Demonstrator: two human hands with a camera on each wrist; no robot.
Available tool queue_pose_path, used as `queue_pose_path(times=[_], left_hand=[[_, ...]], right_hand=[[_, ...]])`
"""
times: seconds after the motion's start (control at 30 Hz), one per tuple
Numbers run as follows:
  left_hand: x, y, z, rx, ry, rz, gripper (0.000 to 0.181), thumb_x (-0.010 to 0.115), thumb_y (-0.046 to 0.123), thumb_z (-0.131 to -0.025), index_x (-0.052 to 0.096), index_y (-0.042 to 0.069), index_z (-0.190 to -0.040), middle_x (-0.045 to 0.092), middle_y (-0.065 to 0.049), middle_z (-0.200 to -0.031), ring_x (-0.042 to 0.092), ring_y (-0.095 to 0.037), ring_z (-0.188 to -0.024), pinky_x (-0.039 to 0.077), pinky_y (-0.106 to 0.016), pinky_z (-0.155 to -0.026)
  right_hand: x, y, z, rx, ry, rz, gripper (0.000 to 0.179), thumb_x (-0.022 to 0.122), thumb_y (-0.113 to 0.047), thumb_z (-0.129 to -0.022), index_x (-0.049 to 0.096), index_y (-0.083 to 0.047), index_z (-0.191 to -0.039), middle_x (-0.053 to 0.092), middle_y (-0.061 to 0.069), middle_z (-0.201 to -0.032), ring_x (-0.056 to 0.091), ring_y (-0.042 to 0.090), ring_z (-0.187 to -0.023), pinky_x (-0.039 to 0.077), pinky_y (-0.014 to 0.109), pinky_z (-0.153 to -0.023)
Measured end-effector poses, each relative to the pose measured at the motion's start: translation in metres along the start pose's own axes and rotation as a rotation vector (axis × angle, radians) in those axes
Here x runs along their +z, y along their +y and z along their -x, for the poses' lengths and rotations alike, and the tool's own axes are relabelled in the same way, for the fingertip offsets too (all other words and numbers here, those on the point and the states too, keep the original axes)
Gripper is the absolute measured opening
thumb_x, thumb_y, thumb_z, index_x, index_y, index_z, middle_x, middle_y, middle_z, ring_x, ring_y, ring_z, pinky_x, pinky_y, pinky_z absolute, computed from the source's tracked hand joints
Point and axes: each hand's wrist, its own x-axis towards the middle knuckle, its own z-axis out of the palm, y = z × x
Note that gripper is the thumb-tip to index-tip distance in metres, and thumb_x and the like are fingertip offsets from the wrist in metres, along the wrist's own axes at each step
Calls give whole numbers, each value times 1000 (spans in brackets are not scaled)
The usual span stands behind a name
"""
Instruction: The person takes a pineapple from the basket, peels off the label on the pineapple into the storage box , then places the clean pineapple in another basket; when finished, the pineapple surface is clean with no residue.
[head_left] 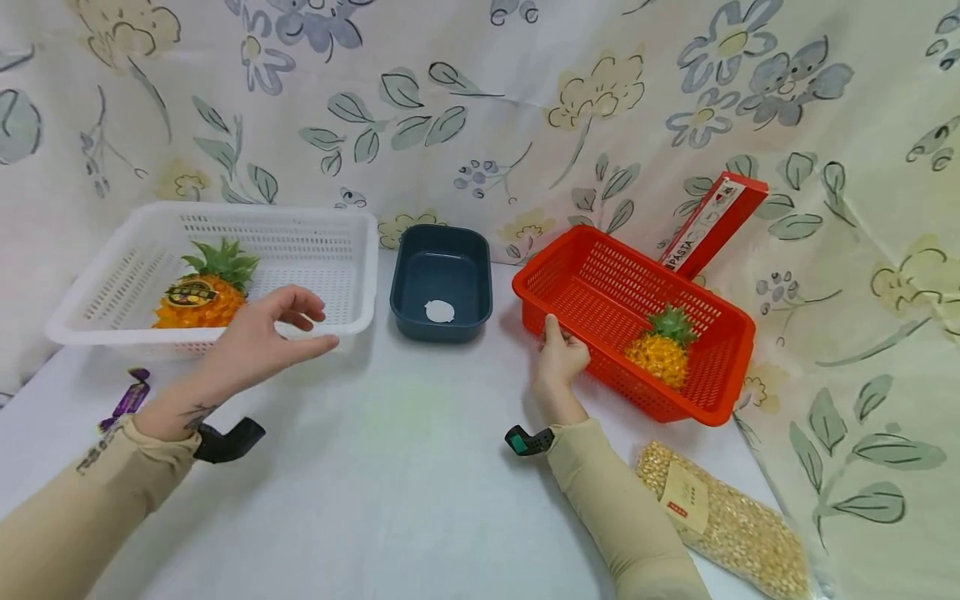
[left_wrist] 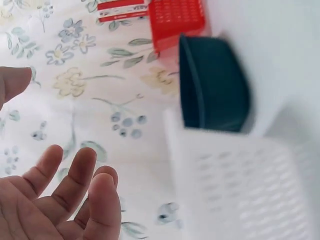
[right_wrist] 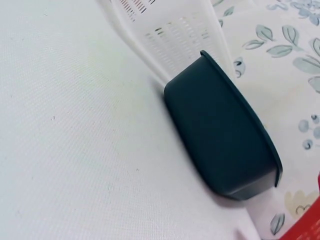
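Note:
My left hand point(head_left: 273, 329) is raised over the near right part of the white basket point(head_left: 330, 337), fingers loosely bent and thumb apart, with nothing in it. A pineapple point(head_left: 198, 292) with a label lies in that basket. In the left wrist view the same hand's fingers point(left_wrist: 80, 175) stand spread from the thumb. My right hand point(head_left: 561, 358) grips the near left edge of the red basket point(head_left: 600, 354), thumb up at the rim and fingers curled. A smaller pineapple point(head_left: 663, 350) lies inside the red basket. The right hand is outside the right wrist view.
Between the baskets stands a dark blue tub point(head_left: 441, 321) with a white patch inside. A red pasta box point(head_left: 716, 225) leans behind the red basket. A bag of yellow kernels point(head_left: 727, 525) lies front right, a purple wrapped candy point(head_left: 127, 400) at left. A floral cloth point(head_left: 480, 108) hangs behind.

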Motion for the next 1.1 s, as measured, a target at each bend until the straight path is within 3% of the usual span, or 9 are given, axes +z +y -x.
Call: queue_pose_path(times=[0.13, 0.27, 0.43, 0.6, 0.7, 0.9, 1.0, 1.1], left_hand=[[-24, 21, -16, 54, 39, -54, 43, 72, 37, -79, 54, 12, -108, 57, -3, -105, 51, -17, -96, 41, -31, -74], [-42, 32, -34, 85, 65, -74, 46, 71, 38, -79, 53, 10, -111, 56, -6, -107, 49, -19, -99, 39, -33, -76], [-60, 33, -56, 87, 69, -104, 53, 69, 40, -80, 49, 8, -118, 55, -14, -114, 48, -30, -104, 39, -43, -79], [-80, 30, -76, 70, 87, -194, 64, 68, 44, -80, 44, 8, -128, 52, -20, -121, 47, -37, -109, 38, -53, -85], [-92, 24, -88, 73, 64, -281, 70, 66, 48, -80, 41, 7, -131, 51, -23, -124, 46, -39, -108, 39, -55, -85], [-111, -6, -112, 56, -41, -571, 75, 61, 57, -79, 43, 5, -130, 54, -24, -117, 53, -38, -94, 45, -47, -69], [-118, -24, -122, -6, -165, -677, 80, 61, 61, -77, 43, 4, -130, 54, -29, -117, 55, -39, -92, 47, -49, -68], [-122, -44, -128, -102, -323, -712, 90, 59, 67, -74, 40, 1, -132, 45, -35, -126, 51, -44, -99, 45, -57, -75]], right_hand=[[-1, 1, -2, 0, 14, -10, 21, 72, -21, -81, 61, -12, -65, 54, 5, -66, 49, 23, -63, 48, 35, -62], [-2, 1, -3, -4, 10, -10, 22, 72, -23, -81, 61, -12, -66, 54, 6, -67, 49, 32, -69, 48, 39, -65], [-1, 1, -2, -11, -1, 4, 23, 71, -23, -81, 59, -12, -65, 54, 2, -63, 49, 33, -70, 48, 38, -65], [0, -1, 0, 1, 3, 13, 23, 70, -22, -82, 59, -12, -64, 53, -2, -61, 49, 31, -69, 47, 33, -61], [1, -2, 1, -5, 10, 10, 23, 70, -20, -82, 59, -11, -64, 53, -1, -60, 49, 28, -65, 47, 33, -60], [1, -2, 2, -2, 11, 1, 22, 70, -18, -82, 59, -9, -65, 53, -3, -57, 48, 21, -59, 46, 29, -56], [2, -2, 3, -6, 12, -3, 21, 70, -17, -82, 59, -8, -66, 53, -3, -56, 48, 20, -58, 46, 27, -54], [2, -2, 4, -5, 13, -11, 21, 70, -17, -82, 59, -8, -67, 53, -3, -56, 48, 20, -59, 46, 27, -55]])
